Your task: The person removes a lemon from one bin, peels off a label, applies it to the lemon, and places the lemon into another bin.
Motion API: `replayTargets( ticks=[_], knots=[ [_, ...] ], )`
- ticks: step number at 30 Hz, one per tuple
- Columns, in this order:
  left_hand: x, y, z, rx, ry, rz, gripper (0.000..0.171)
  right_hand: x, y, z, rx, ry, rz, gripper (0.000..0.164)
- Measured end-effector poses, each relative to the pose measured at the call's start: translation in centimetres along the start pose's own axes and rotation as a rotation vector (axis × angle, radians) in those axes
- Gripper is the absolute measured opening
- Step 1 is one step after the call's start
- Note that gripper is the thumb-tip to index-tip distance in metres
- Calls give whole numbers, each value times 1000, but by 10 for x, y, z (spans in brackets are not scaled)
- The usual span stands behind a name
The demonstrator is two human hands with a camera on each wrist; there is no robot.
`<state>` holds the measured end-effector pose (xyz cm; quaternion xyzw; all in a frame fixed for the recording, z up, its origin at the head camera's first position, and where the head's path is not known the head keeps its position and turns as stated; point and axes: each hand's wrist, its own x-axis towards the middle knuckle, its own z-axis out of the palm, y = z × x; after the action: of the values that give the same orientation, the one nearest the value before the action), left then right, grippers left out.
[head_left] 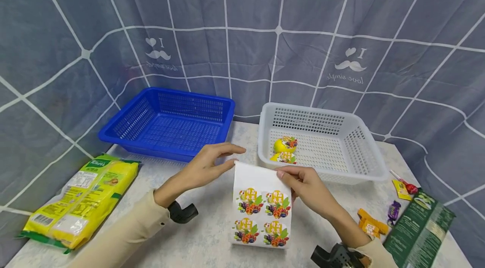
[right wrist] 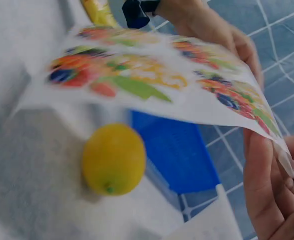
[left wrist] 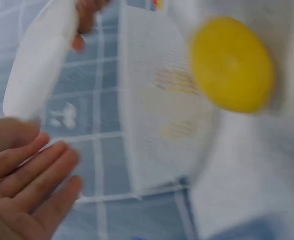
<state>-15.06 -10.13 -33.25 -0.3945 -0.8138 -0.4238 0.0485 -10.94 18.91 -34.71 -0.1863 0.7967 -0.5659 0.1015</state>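
A white sheet of fruit-printed stickers (head_left: 257, 179) hangs above the table in the head view. My right hand (head_left: 307, 187) pinches its upper right edge between thumb and fingers. Near the upper left corner is my left hand (head_left: 206, 166), fingers extended; whether the thumb touches the paper I cannot tell. The left wrist view is blurred but shows those fingers (left wrist: 41, 175) spread, holding nothing. A yellow lemon (right wrist: 114, 160) lies on the table below the sheet, hidden by it in the head view. Two yellow fruits (head_left: 284, 146) bearing stickers sit inside the white basket (head_left: 363, 175).
A blue basket (head_left: 132, 144) stands at the back left. In front of it lies a yellow-green bag (head_left: 87, 200). On the right are a green packet (head_left: 418, 232), orange wrapped snacks (head_left: 370, 224), a purple candy (head_left: 394, 211) and a red lollipop (head_left: 411, 188). A grey curtain hangs behind.
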Motion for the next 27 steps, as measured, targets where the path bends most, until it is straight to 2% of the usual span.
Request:
replayTargets(
  ticks=[3,5,7,9,11,13,16,21,27],
  knots=[
    [3,20,-7,39,143,136,41,2,-7,-1,74,39,18,39],
    [4,30,-9,52,194,220,43,2,-11,-2,102,59,19,40],
    [4,37,-8,57,185,288,36,3,-14,-2,122,68,17,40],
    [4,41,-6,69,126,333,29,4,-16,-1,140,75,19,41],
    [4,43,-2,92,70,363,33,5,-18,-1,161,76,22,44],
    [4,42,0,118,53,377,39,6,-18,0,183,76,26,46],
    [4,41,2,137,63,370,45,7,-18,0,227,70,33,50],
    [4,40,4,118,62,339,42,7,-18,0,307,57,41,52],
    [5,38,8,84,77,335,36,8,-16,2,376,57,51,52]
  ],
)
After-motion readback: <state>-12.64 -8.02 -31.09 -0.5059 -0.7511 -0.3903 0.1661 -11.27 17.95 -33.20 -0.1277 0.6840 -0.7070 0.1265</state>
